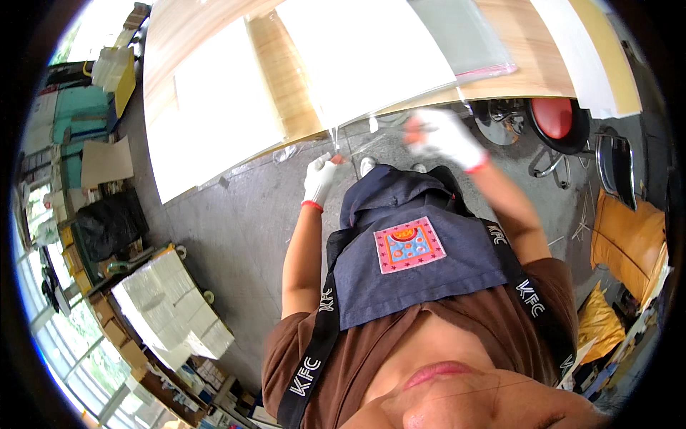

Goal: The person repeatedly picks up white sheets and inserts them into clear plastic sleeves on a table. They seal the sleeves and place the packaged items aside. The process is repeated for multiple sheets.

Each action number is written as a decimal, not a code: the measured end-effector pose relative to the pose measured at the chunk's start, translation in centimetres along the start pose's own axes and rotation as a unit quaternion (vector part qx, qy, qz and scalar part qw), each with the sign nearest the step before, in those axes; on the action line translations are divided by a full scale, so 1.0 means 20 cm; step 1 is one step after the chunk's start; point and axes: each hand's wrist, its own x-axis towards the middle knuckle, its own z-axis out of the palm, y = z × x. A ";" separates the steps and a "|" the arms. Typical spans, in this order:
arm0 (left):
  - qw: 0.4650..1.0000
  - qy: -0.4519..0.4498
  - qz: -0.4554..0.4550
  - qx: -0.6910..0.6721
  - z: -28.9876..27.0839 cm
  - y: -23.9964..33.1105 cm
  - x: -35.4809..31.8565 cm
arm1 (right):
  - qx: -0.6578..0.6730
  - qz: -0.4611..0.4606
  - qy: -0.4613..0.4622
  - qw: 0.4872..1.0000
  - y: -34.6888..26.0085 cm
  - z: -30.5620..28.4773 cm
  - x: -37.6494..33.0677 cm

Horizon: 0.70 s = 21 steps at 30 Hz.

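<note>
My left hand (320, 179), in a white glove with bare fingertips and a red cuff, is just off the table's near edge. Its fingers pinch a thin piece of clear plastic film (334, 136) by the corner of a white sheet (364, 50), which seems to lie in a clear plastic sleeve. My right hand (446, 139), gloved the same way, is to the right below the edge. Motion smears its fingers, so whether it holds anything is unclear. A faint clear streak shows between the hands.
More white sheets (214, 114) and a clear plastic bag (464, 36) lie on the wooden table (532, 71). A red stool (552, 118) and a chair (616, 168) stand at the right. Wrapped white stacks (168, 300) are on the left.
</note>
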 end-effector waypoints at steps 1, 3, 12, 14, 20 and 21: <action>0.998 -0.007 0.048 0.026 -0.04 -0.09 0.06 | 0.000 -0.029 0.079 0.996 -0.07 -0.17 -0.14; 0.989 0.035 0.054 0.131 -0.09 -0.24 0.15 | -0.045 -0.088 0.239 0.966 -0.13 -0.55 -0.44; 0.842 0.121 0.223 0.476 -0.09 0.04 -0.03 | -0.572 0.475 0.096 0.662 1.05 -1.37 -1.09; 0.711 0.193 0.415 0.533 -0.08 0.09 -0.03 | -0.620 0.400 -0.007 0.675 1.08 -1.13 -0.83; 0.518 0.138 0.629 0.563 -0.03 0.28 0.14 | -0.727 -0.221 0.269 0.591 0.29 -0.75 -0.07; 0.492 0.147 0.678 0.526 0.03 0.30 0.14 | -0.764 -0.193 0.216 0.577 0.23 -0.74 0.01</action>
